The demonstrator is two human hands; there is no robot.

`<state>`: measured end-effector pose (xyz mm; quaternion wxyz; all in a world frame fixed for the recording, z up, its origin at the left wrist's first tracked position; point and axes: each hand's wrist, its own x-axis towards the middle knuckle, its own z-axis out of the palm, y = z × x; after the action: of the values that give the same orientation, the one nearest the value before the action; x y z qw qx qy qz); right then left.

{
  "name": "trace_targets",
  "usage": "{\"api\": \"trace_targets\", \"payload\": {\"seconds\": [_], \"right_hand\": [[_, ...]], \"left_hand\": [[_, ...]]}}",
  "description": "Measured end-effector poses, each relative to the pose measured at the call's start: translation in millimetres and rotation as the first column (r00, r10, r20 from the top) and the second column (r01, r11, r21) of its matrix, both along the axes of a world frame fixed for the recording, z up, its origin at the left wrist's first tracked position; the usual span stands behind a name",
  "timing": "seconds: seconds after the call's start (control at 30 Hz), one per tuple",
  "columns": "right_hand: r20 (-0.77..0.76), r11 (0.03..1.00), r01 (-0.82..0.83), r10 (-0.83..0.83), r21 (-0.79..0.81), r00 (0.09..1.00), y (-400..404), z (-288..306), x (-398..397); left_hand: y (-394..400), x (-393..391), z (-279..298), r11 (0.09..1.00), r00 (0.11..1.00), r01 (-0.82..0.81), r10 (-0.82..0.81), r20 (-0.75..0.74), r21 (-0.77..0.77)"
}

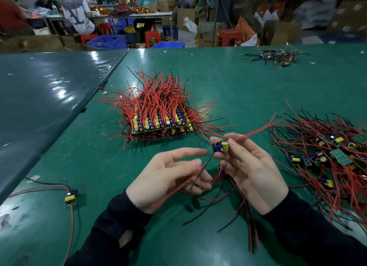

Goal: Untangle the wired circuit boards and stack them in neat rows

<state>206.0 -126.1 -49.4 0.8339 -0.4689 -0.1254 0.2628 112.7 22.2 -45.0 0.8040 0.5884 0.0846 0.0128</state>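
Note:
A small circuit board (220, 146) with a yellow capacitor and blue part is pinched in the fingertips of my right hand (250, 170); a second board (222, 171) is tucked under the same hand's lower fingers. Red and black wires trail from both boards down over the table. My left hand (168, 174) pinches the wires just below the upper board, index finger stretched toward it. A neat stack of boards (160, 125) with wires fanning up stands behind my hands. A tangled heap of boards (325, 156) lies at the right.
One loose board (71, 195) with red and black leads lies at the front left of the green table (248, 87). A small pile of wire scraps (274, 57) sits at the far right. People, blue crates and red stools are beyond the table.

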Motion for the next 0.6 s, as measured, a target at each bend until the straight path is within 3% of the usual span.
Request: {"api": "trace_targets", "payload": {"seconds": [0.1,0.2,0.27,0.47,0.6], "right_hand": [[0.000,1.000,0.010,-0.010,0.013,1.000,0,0,0],[0.074,1.000,-0.004,0.005,-0.003,0.997,0,-1,-2],[0.142,1.000,-0.019,0.019,0.000,0.990,0,-2,-5],[0.410,0.987,-0.145,0.160,-0.067,0.898,-2,-8,-9],[0.603,0.959,-0.123,0.257,-0.254,0.756,-4,-11,-13]], "left_hand": [[10,-1,5,0.986,1.000,-0.020,0.022,0.012,-0.168],[15,-1,5,0.921,0.998,-0.046,0.057,0.018,-0.387],[14,0,5,0.890,0.994,-0.067,0.099,0.047,-0.451],[4,5,1,0.921,0.913,-0.359,0.380,0.147,-0.148],[10,3,2,0.899,0.898,-0.400,0.424,0.121,-0.179]]}}
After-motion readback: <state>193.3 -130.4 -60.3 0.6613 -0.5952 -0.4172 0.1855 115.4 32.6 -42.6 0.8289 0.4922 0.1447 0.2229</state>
